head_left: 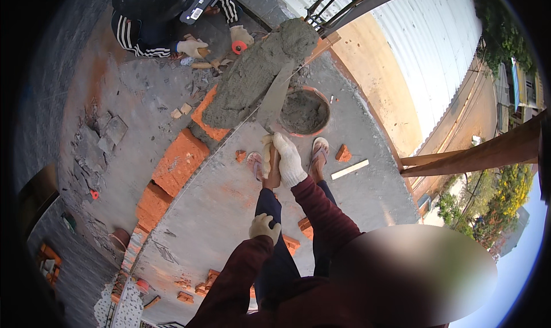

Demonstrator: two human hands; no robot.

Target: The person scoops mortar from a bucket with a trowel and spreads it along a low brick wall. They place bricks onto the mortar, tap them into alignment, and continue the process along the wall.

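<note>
Taking the right hand as the centre of the clock, that gloved right hand [288,162] is closed around the wooden handle of a trowel [272,104], whose blade points to 12 o'clock, its tip over the edge of a long mortar bed [247,84]; contact there I cannot tell. The gloved left hand [265,227], at 7 o'clock, rests half curled on the left leg. Close beside the blade, at 1 o'clock, a round bucket [328,118] of mortar crowds its right side, while a taut string [241,123] runs past it along the brick row [181,161] toward 8 o'clock. Sandalled feet stand either side of the hand. A brick chunk [343,153] and a pale strip [350,170] lie at 3 o'clock, with a wooden post [476,158] farther out. Broken slabs [100,138] litter 9 o'clock; a co-worker's gloved hands [192,46] are at 11, and rebar [338,6] at 1.
</note>
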